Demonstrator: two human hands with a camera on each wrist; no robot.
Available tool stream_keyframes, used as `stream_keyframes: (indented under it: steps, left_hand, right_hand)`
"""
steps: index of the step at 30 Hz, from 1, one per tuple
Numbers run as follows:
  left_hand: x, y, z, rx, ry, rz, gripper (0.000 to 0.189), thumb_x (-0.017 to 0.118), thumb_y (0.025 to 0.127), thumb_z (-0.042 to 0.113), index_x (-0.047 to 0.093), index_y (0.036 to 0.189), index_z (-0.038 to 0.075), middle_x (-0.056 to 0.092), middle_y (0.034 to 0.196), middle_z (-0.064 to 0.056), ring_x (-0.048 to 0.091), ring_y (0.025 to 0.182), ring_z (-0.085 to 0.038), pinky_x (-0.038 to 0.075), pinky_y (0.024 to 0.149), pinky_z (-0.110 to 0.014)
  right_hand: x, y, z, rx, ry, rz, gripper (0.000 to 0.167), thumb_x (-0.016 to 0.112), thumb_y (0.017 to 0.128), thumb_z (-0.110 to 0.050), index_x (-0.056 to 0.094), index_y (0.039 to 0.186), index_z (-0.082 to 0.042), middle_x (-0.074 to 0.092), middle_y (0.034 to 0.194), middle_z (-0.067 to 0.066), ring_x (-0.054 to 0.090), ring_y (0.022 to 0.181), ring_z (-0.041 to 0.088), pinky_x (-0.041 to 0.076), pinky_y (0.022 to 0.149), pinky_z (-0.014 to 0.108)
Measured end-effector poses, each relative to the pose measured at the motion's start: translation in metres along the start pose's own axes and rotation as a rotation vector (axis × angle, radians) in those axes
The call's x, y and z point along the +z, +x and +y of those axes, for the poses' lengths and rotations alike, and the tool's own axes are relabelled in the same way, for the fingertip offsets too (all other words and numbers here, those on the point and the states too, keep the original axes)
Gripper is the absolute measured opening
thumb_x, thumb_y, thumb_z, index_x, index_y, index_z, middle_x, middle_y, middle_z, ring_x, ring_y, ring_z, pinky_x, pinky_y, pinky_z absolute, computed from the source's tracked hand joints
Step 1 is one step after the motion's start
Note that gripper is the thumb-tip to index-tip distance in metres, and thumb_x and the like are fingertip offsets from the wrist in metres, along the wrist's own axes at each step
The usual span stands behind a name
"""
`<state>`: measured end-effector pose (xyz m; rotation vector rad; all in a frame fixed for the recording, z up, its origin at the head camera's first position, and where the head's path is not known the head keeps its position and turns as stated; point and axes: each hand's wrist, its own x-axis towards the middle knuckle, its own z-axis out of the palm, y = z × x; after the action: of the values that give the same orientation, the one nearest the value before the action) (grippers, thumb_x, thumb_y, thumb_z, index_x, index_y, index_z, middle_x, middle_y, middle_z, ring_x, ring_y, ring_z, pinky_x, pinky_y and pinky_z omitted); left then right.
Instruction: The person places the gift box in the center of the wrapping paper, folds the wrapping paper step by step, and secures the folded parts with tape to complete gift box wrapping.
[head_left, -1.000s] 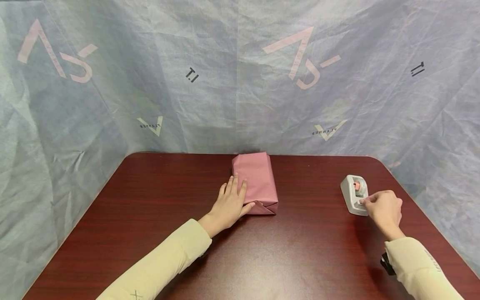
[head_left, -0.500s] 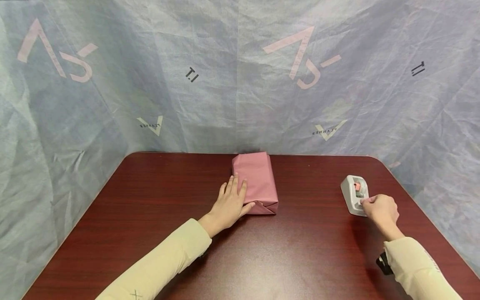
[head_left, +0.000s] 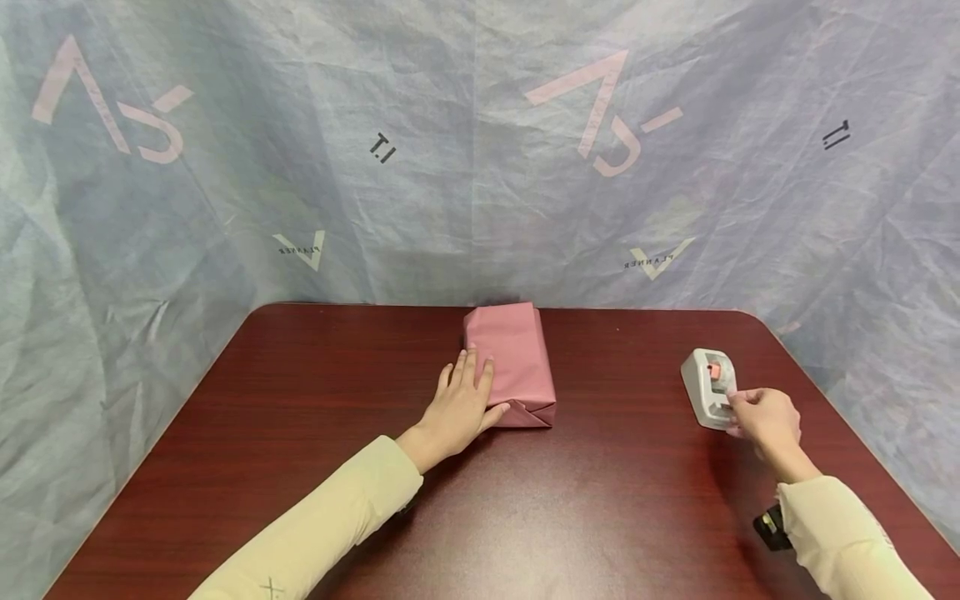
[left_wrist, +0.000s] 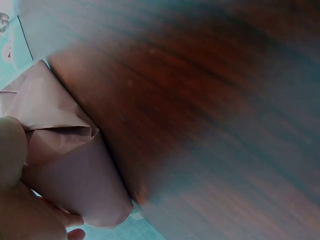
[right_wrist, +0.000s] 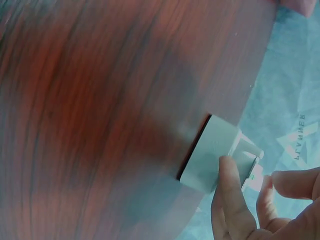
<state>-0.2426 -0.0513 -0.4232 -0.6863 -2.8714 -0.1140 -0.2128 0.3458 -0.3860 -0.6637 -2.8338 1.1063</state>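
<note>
A box wrapped in pink paper (head_left: 516, 354) lies near the table's far edge. My left hand (head_left: 453, 414) rests on its near left part, fingers spread over the top and thumb along the near end. In the left wrist view, folded paper flaps show at the end of the wrapped box (left_wrist: 75, 175). To the right, a white tape dispenser (head_left: 700, 392) with a pink core stands on the table. My right hand (head_left: 768, 421) is at its cutter end, thumb and index finger pinching the tape end. Another finger (right_wrist: 231, 182) lies against the side of the dispenser (right_wrist: 210, 155).
The dark red wooden table (head_left: 592, 500) reaches back to a grey printed cloth (head_left: 420, 192) hanging behind and at both sides. A black device (head_left: 772, 529) sits at the right wrist, under the sleeve cuff.
My right hand has shifted slightly at the dispenser's cutter end, first left and down, then its fingertips a little back to the right. The left hand and the box have stayed put.
</note>
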Motion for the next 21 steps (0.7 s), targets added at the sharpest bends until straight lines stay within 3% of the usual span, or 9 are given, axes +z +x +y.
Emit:
stream_keyframes:
  steps: [4,7,10,12,16,18,21]
  left_hand:
    - [0.0000,0.0004,0.0002,-0.004,-0.004,-0.010,0.072,0.033,0.093,0.054,0.023,0.144,0.003,0.016,0.149,-0.026,0.018,0.138,-0.038,0.023,0.108,-0.052]
    - [-0.0003,0.0006,0.0005,-0.002,-0.005,-0.007,0.072,0.034,0.093,0.053,0.024,0.144,0.003,0.016,0.148,-0.027,0.019,0.138,-0.038,0.022,0.108,-0.052]
    - [-0.0005,0.0006,0.0007,0.001,-0.003,-0.003,0.072,0.034,0.093,0.053,0.024,0.144,0.003,0.017,0.148,-0.027,0.020,0.137,-0.039,0.023,0.108,-0.052]
    - [-0.0009,0.0006,0.0007,0.001,-0.006,-0.001,0.072,0.034,0.093,0.053,0.024,0.144,0.003,0.017,0.148,-0.027,0.020,0.137,-0.039,0.022,0.108,-0.052]
    - [-0.0025,0.0001,0.0004,-0.003,-0.014,-0.005,0.072,0.034,0.094,0.053,0.024,0.144,0.003,0.015,0.149,-0.027,0.019,0.137,-0.039,0.022,0.108,-0.052]
    - [-0.0032,-0.0003,0.0002,-0.005,-0.017,-0.004,0.071,0.034,0.094,0.053,0.024,0.144,0.003,0.015,0.149,-0.027,0.019,0.137,-0.039,0.022,0.108,-0.052]
    - [-0.0042,-0.0006,0.0001,-0.006,-0.021,-0.002,0.071,0.035,0.094,0.052,0.024,0.143,0.002,0.015,0.149,-0.027,0.019,0.137,-0.039,0.023,0.107,-0.053]
  right_hand:
    - [0.0016,0.0007,0.0029,0.028,0.030,0.004,0.044,0.043,0.092,-0.025,0.054,0.110,0.013,0.058,0.058,-0.003,0.055,0.052,0.009,0.044,0.045,0.029]
    - [0.0035,-0.0003,0.0065,0.022,0.031,0.025,0.044,0.044,0.091,-0.025,0.055,0.107,0.014,0.057,0.076,0.010,0.050,0.065,0.016,0.043,0.046,0.028]
    - [0.0060,-0.0016,0.0089,0.026,0.039,0.048,0.043,0.046,0.090,-0.023,0.057,0.106,0.015,0.045,0.098,0.023,0.042,0.075,0.024,0.041,0.044,0.028]
    - [0.0069,-0.0025,0.0093,0.022,0.045,0.061,0.041,0.047,0.089,-0.021,0.057,0.105,0.015,0.038,0.103,0.027,0.038,0.081,0.028,0.040,0.043,0.027]
    - [0.0055,-0.0050,0.0070,-0.033,0.004,0.098,0.037,0.049,0.087,-0.018,0.061,0.099,0.015,0.048,0.096,0.026,0.039,0.080,0.028,0.039,0.044,0.027]
    - [0.0033,-0.0055,0.0053,-0.044,-0.012,0.093,0.037,0.049,0.087,-0.019,0.062,0.099,0.013,0.059,0.084,0.016,0.046,0.073,0.021,0.041,0.045,0.027]
    - [-0.0009,-0.0044,0.0049,-0.038,0.089,-0.022,0.046,0.049,0.089,-0.024,0.056,0.109,0.017,0.061,0.075,0.006,0.055,0.065,0.009,0.051,0.053,0.027]
